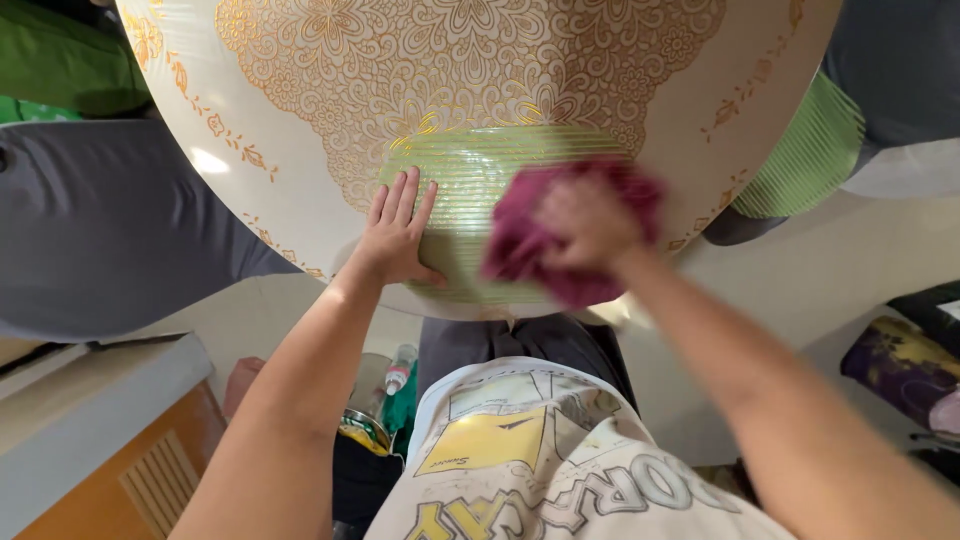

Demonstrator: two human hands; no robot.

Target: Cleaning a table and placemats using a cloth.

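Down by the person's lap, a shiny metal can (362, 430) sits beside a small clear bottle with a red cap (399, 370); what either holds cannot be made out from here. Up at the near edge of the round cream tabletop (250, 90), the left hand (395, 235) lies flat, fingers together and pressed on the surface. Just beside it, the right hand (590, 225) is bunched tight around a magenta cloth (530, 240), pressing it to the top; the hand and cloth are blurred, so the exact finger hold is hard to read. Both work over a pale green striped panel (470, 180) at that near edge. Beyond it spreads ornate gold floral lacework (450, 60), glossy, toward the far edge.
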